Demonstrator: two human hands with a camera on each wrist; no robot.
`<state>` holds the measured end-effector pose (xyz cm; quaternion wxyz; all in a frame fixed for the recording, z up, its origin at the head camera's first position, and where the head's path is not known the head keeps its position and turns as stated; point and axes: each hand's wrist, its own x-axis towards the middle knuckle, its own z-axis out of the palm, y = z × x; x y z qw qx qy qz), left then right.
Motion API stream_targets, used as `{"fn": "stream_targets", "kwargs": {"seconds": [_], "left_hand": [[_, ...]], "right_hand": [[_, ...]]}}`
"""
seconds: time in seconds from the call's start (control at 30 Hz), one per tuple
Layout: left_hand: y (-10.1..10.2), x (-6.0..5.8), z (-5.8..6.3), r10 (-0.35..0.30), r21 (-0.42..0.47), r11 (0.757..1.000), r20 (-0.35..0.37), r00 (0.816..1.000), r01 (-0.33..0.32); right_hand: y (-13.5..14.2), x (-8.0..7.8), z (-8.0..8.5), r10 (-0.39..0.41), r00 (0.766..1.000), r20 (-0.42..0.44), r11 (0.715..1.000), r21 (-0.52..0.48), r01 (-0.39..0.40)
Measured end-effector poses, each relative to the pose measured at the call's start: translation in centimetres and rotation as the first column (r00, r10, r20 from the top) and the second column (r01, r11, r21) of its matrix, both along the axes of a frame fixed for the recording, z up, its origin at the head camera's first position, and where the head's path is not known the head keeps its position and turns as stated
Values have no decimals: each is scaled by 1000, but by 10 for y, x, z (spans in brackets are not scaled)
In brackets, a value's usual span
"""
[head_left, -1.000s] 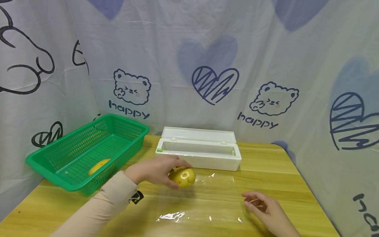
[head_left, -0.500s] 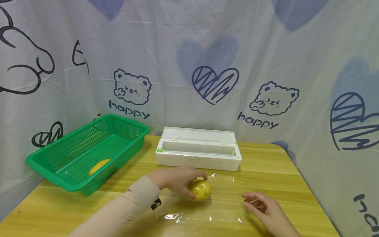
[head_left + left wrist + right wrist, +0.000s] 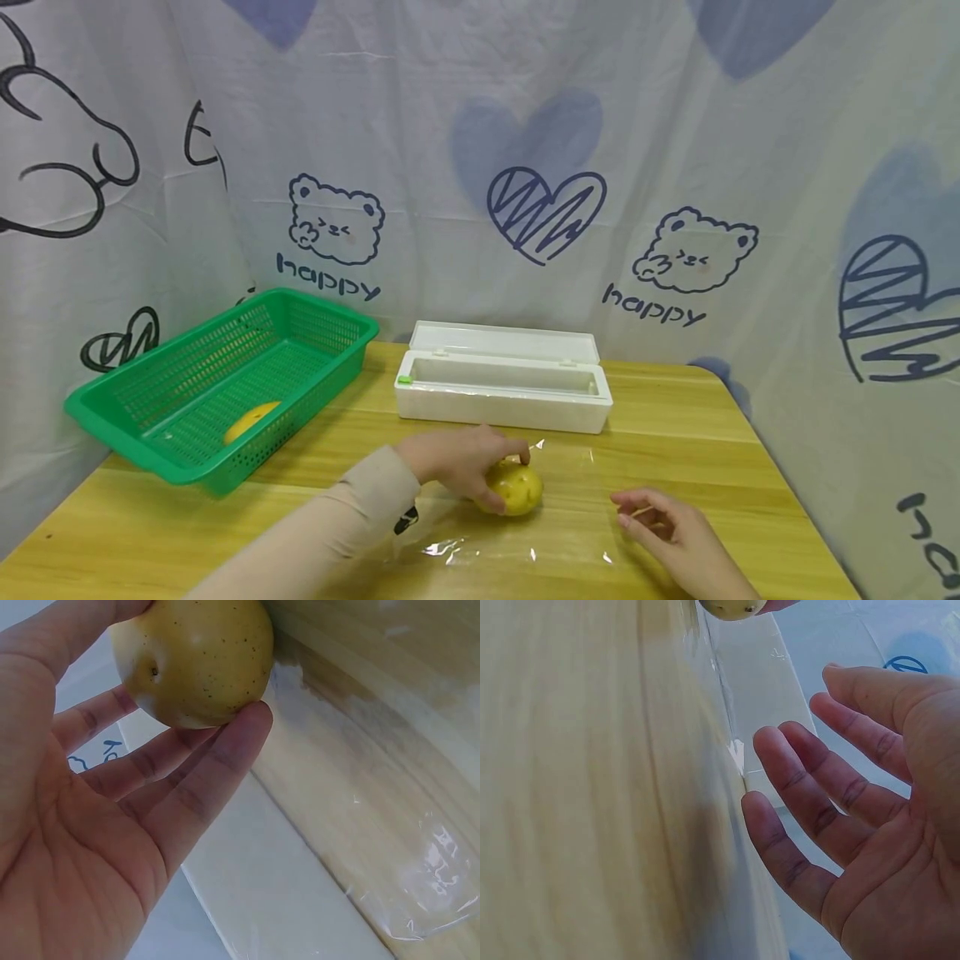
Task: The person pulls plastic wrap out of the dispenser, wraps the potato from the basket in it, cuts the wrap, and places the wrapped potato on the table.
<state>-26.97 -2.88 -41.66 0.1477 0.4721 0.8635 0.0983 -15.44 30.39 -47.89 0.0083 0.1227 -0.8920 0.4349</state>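
Yellow potato [image 3: 519,490] is sitting at four o'clock from my left hand [image 3: 467,460], fingers gripping it; my right hand [image 3: 666,533] is hanging loose; only the head view is showing the green basket [image 3: 279,367].

Remotely I'm logging: speckled yellow potato [image 3: 202,660], green basket [image 3: 315,393], white box [image 3: 502,410], wood-grained yellow table [image 3: 690,425]; pale curtain [image 3: 450,292] showing blue hearts [image 3: 570,129].

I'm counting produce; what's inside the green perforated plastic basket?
One rounded yellow potato-like item shows in the basket, whose right wall covers part of it and the floor alongside; anything there is unseen.
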Motion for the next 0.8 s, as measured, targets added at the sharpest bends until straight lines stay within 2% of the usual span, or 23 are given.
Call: {"fn": "stream_targets", "kwargs": {"seconds": [0.33, 0.53, 0.67, 0.8], "left_hand": [[2, 0, -2, 2, 22, 1000, 7, 1000, -2], [1, 2, -3, 0, 19, 1000, -2, 1000, 0], [1, 3, -4, 0, 17, 1000, 4, 1000, 0], [-3, 7, -2, 23, 14, 1000, 21, 1000, -23]], "right_hand": [[0, -1, 0, -8, 1000, -9, 1000, 10, 9], [1, -1, 4, -9, 999, 48, 1000, 14, 8], [1, -1, 4, -3, 998, 55, 1000, 11, 3], [1, -2, 3, 9, 997, 73, 1000, -1, -9]]}}
